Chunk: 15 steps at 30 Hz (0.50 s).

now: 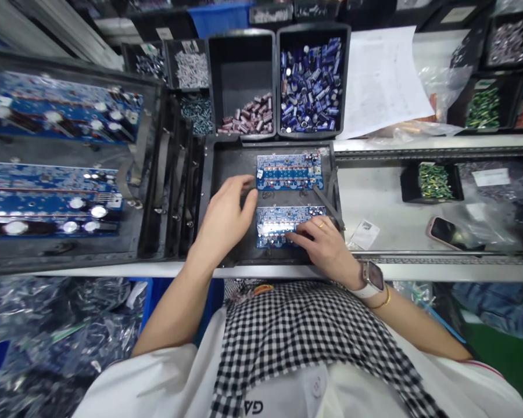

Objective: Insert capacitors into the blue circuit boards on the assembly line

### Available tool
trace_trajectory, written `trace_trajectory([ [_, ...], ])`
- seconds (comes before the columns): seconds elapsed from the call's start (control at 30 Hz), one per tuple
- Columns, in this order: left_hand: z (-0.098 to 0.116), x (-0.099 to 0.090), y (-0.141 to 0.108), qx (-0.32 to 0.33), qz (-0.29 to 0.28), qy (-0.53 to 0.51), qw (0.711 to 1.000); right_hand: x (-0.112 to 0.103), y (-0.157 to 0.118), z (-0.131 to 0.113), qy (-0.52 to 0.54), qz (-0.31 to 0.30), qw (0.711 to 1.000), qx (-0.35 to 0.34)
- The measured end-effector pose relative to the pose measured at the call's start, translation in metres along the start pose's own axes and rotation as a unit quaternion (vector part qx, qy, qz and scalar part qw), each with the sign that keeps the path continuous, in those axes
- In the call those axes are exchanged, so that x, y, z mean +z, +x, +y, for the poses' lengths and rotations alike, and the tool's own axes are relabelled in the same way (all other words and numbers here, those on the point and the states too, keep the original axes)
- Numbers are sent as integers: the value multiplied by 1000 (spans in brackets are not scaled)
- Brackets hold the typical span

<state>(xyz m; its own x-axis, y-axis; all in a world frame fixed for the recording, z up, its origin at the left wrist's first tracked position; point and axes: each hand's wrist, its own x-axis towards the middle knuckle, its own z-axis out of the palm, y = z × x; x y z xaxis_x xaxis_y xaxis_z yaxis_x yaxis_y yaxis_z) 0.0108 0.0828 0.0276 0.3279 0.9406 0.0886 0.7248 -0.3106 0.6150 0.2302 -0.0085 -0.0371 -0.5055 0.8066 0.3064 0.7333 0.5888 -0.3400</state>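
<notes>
On the bench (pixel 366 197), a tray (pixel 227 158) seats far board (pixel 287 173) and near board (pixel 272 222) flat at ctr, bins (pixel 242 69) at 12 o'clock, prob. for quick reach; L hand (pixel 229 212) at 9, fingers half-open, empty AFAICT; R hand (pixel 326 247) at 4, fingers bent over near board, can't tell if gripping.

Reads "GA", apparently, in dark letters (pixel 253 407) on white cloth (pixel 283 397) edged by the checked apron (pixel 305 319); cannot be made out (too small) on the paper sheet (pixel 375 87) and bag label (pixel 491 177) beyond that apron.
</notes>
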Motion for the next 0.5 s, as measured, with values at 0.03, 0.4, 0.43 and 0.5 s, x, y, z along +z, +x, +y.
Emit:
trace_trajectory([
  [0.03, 5, 1, 12, 10, -3, 17, 1000, 0, 0, 0, 1, 0, 1000, -3],
  [0.4, -72, 6, 229, -194, 63, 23, 979, -10, -1, 3, 36, -26, 999, 6],
  [0.43, -85, 3, 237, -193, 47, 12, 980, -13, -4, 4, 50, -21, 998, 15],
  [0.5, -106, -2, 249, -162, 0, -25, 987, -19, -11, 7, 81, 2, 996, 44],
])
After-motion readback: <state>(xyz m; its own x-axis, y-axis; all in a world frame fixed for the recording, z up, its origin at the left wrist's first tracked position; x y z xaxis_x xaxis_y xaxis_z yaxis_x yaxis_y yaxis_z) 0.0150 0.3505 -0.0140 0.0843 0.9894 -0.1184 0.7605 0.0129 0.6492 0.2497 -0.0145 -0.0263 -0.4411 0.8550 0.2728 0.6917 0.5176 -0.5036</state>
